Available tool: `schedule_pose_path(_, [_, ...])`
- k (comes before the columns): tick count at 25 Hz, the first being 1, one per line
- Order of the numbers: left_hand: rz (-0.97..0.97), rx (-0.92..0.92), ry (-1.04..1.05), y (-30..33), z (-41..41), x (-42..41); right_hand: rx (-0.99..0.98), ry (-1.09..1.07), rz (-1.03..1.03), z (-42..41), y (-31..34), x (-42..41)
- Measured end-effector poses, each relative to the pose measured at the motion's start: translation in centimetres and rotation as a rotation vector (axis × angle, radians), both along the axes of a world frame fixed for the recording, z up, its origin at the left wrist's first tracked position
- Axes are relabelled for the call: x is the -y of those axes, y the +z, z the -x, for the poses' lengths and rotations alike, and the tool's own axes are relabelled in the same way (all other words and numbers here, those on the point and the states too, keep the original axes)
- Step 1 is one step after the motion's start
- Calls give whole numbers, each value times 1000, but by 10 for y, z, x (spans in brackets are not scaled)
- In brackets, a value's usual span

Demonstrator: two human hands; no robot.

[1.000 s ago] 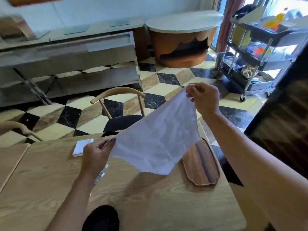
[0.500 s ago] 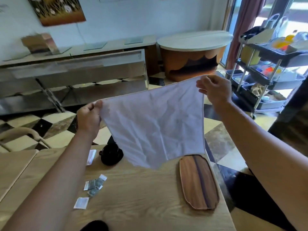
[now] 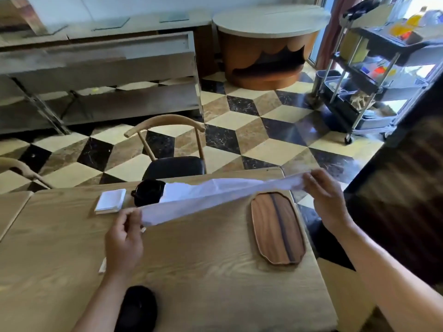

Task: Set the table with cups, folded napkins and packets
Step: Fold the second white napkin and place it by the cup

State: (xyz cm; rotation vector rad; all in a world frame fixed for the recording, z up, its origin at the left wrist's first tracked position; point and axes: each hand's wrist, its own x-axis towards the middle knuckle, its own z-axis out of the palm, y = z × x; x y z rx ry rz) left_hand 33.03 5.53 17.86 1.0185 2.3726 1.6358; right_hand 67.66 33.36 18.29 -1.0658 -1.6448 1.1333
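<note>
Wooden table (image 3: 196, 255) | napkin (image 3: 215, 195) stretched between left hand (image 3: 123, 238), right hand (image 3: 327, 197) | both grips pinching it

One view only, worn on my head. It faces forward and down over the wooden table (image 3: 215, 271), close above it (my forearms enter from the bottom edge), toward the checkered floor (image 3: 239, 121) beyond.

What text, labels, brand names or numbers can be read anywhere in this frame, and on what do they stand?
None can be read.
White napkin held between left hand and right hand: plain, no print.
Folded napkin, black cup and wooden tray: no markings visible.
Packet beside the left wrist: mostly hidden, nothing legible.
Items on the cart: too blurred to read.
</note>
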Motion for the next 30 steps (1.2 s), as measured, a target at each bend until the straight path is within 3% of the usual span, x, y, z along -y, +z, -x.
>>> schedule_pose_path(4, [123,127,128,-62,-51,52,161,-45,77,-23,-61,57])
schedule_pose_path(9, [303,224,184,-96,-82,83,305,-27,267,-45,-121,94])
schedule_pose_path(17, [487,185,218,-133,-24,18,463,-91,336,-9,-160,52])
schedule_pose_path(23, [609,107,199,-212,31,-51,540,-123,286,45,-205,0])
schedule_pose_path(30, [594,-106,162,-263,62,-74,700,-131,42,60,-252,-31])
